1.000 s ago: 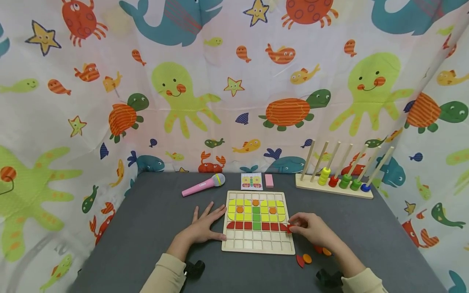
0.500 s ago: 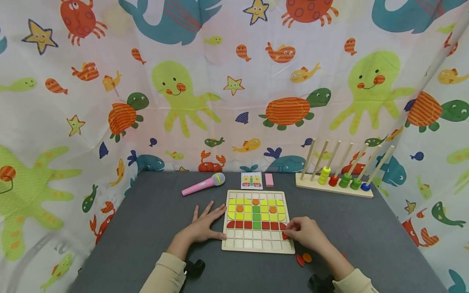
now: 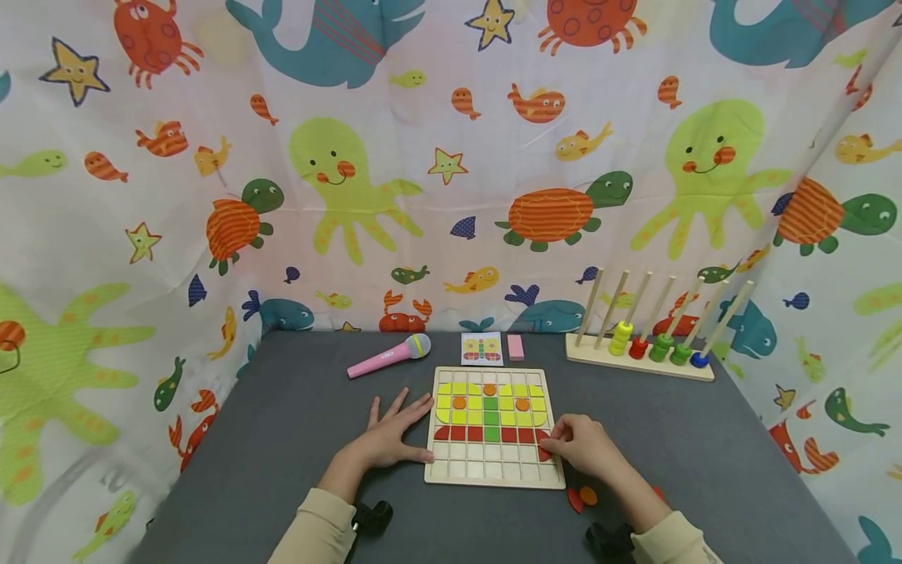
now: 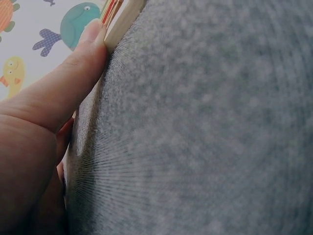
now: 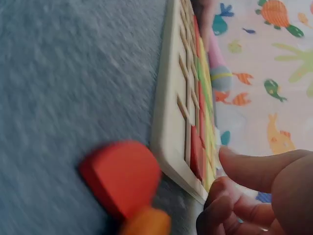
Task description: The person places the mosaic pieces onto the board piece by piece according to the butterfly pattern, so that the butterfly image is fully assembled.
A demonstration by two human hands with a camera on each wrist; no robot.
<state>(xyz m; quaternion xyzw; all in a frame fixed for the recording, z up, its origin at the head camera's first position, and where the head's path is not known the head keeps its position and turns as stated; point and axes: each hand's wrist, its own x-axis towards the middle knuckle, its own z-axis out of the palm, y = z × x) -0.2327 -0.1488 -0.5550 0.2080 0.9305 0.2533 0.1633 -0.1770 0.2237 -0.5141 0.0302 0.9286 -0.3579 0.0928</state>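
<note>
A wooden grid board (image 3: pixel 465 470) lies on the grey table, its upper rows filled with yellow, orange, green and red pieces. At its left edge my left hand (image 3: pixel 386 440) rests with fingers spread, thumb against the frame; the left wrist view shows that thumb (image 4: pixel 73 78) along the wooden rim. My right hand (image 3: pixel 585 445) is at the right edge, thumb and curled fingertips on a red rounded piece (image 3: pixel 545 454) in the cell under the red row. In the right wrist view this red piece (image 5: pixel 196 152) sits low in the board, beside the fingertips.
A loose red piece (image 3: pixel 575 501) and an orange disc (image 3: pixel 588 496) lie near the board's lower right corner. Behind the board are a pattern card (image 3: pixel 482 349), a pink block (image 3: pixel 516 348) and a toy microphone (image 3: pixel 387 358). A peg counting stand (image 3: pixel 637 359) stands back right.
My right hand has brought the red piece from beside the board's right edge down into the cell below the red row. The left hand stays in place.
</note>
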